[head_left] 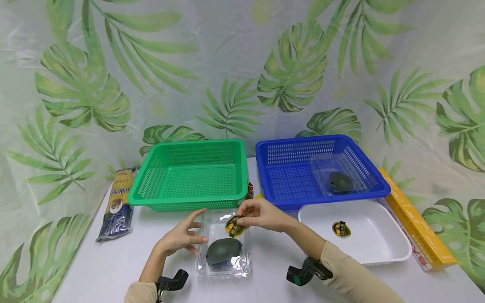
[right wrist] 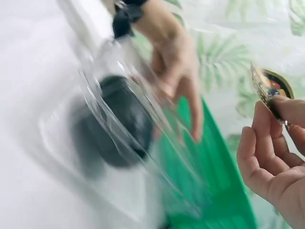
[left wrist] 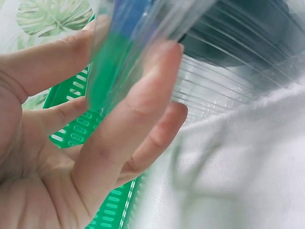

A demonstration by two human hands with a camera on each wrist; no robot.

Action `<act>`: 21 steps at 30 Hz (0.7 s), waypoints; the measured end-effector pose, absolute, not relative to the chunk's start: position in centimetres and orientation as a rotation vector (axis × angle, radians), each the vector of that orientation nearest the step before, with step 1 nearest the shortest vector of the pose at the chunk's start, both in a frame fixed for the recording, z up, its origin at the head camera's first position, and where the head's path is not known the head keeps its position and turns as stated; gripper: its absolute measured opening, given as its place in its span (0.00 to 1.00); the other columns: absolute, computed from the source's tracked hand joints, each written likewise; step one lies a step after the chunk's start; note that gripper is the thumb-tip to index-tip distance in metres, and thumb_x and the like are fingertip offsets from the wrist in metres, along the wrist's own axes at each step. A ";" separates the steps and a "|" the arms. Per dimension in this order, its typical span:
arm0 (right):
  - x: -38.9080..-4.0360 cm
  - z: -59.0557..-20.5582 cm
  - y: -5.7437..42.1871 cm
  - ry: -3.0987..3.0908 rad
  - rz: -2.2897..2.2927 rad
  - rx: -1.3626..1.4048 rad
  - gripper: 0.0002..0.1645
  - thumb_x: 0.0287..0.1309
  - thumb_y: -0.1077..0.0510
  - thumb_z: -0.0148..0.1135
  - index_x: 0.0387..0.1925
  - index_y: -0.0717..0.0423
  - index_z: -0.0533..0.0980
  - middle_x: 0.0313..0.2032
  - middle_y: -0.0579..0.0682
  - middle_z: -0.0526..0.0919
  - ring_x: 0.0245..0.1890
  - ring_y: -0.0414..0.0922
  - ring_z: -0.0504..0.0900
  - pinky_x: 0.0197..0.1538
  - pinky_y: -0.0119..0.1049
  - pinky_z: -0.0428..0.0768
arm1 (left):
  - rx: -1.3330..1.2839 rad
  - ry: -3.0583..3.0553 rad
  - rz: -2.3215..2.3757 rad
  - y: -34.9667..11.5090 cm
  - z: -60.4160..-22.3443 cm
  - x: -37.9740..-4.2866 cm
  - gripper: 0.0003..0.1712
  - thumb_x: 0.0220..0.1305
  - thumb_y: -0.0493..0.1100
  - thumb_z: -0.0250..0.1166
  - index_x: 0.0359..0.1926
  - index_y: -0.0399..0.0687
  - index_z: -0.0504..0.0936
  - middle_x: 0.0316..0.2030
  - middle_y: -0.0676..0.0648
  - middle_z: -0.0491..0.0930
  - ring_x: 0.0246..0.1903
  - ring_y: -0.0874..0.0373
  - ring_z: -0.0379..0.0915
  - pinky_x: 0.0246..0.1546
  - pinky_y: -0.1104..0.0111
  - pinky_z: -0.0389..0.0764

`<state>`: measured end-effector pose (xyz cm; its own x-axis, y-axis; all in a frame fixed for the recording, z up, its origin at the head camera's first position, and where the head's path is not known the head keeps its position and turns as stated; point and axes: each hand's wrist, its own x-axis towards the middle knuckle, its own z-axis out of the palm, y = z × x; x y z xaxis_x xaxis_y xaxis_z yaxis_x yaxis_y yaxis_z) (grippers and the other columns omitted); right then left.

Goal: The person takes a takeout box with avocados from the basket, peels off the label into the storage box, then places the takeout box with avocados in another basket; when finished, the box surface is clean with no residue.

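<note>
In the head view a clear plastic clamshell box (head_left: 204, 269) stands at the front middle, a dark green-grey rounded item (head_left: 223, 251) inside it. My left hand (head_left: 183, 235) holds the box by its left side; in the left wrist view the thumb and fingers (left wrist: 138, 109) lie around its clear wall. Over the far part of the lid, my right hand (head_left: 262, 215) pinches a black-and-gold oval sticker (head_left: 233, 227) between thumb and fingertips. The right wrist view shows that sticker (right wrist: 274, 88) raised edge-on, apart from the blurred box.
Behind the box stands a green basket (head_left: 189, 202). To its right, a blue basket (head_left: 280, 201) holds another clear box with a dark item. A white tray (head_left: 369, 235) carries a similar sticker (head_left: 342, 229). A yellow carton (head_left: 420, 223) lies far right, a spaghetti pack (head_left: 118, 206) far left.
</note>
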<state>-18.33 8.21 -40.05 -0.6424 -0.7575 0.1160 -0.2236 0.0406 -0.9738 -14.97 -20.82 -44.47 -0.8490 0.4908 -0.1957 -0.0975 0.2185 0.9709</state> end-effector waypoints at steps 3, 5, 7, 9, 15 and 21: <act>-18.3 -39.4 10.9 1.949 -1.599 -0.975 0.08 0.57 0.68 0.60 0.37 0.71 0.73 0.35 0.51 0.78 0.30 0.38 0.81 0.35 0.31 0.80 | 0.367 2.028 1.675 -20.8 -44.5 -14.9 0.55 0.56 0.34 0.68 0.73 0.42 0.40 0.60 0.18 0.51 0.44 0.44 0.76 0.24 0.51 0.82; -18.3 -39.0 13.1 2.001 -1.545 -0.976 0.09 0.57 0.68 0.60 0.38 0.71 0.72 0.33 0.52 0.78 0.27 0.37 0.78 0.33 0.28 0.78 | 0.370 2.026 1.677 -20.8 -44.5 -14.9 0.55 0.56 0.34 0.68 0.73 0.42 0.40 0.60 0.19 0.51 0.44 0.45 0.76 0.24 0.52 0.82; -18.3 -38.6 15.5 2.078 -1.453 -0.986 0.08 0.58 0.67 0.60 0.38 0.70 0.72 0.31 0.51 0.79 0.26 0.36 0.77 0.33 0.28 0.78 | 0.373 2.024 1.677 -20.8 -44.5 -14.9 0.55 0.56 0.34 0.68 0.73 0.42 0.40 0.60 0.19 0.51 0.43 0.45 0.76 0.24 0.53 0.82; -18.1 -38.1 17.9 2.172 -1.339 -0.982 0.08 0.59 0.65 0.61 0.37 0.67 0.74 0.29 0.49 0.79 0.26 0.36 0.76 0.33 0.29 0.79 | 0.375 2.022 1.675 -20.8 -44.6 -14.9 0.55 0.56 0.35 0.68 0.73 0.42 0.40 0.60 0.18 0.51 0.43 0.46 0.76 0.24 0.54 0.83; -17.5 -37.7 24.1 2.359 -1.062 -0.908 0.05 0.60 0.62 0.61 0.35 0.61 0.76 0.30 0.46 0.79 0.30 0.37 0.77 0.37 0.31 0.81 | 0.380 2.014 1.671 -20.8 -44.6 -14.9 0.55 0.56 0.35 0.68 0.73 0.43 0.40 0.60 0.18 0.51 0.43 0.47 0.77 0.24 0.55 0.83; -17.5 -40.5 26.2 2.432 -0.897 -0.805 0.04 0.56 0.63 0.61 0.34 0.61 0.78 0.29 0.45 0.81 0.30 0.36 0.76 0.33 0.30 0.78 | 0.368 2.009 1.673 -20.8 -44.6 -15.0 0.55 0.56 0.35 0.68 0.73 0.43 0.40 0.60 0.18 0.50 0.41 0.48 0.77 0.24 0.56 0.83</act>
<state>-17.47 26.21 -40.45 -0.7422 -0.6444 -0.1840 -0.3705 0.6233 -0.6886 -15.00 -20.83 -44.62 -0.8402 0.5041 -0.2001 -0.1055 0.2101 0.9720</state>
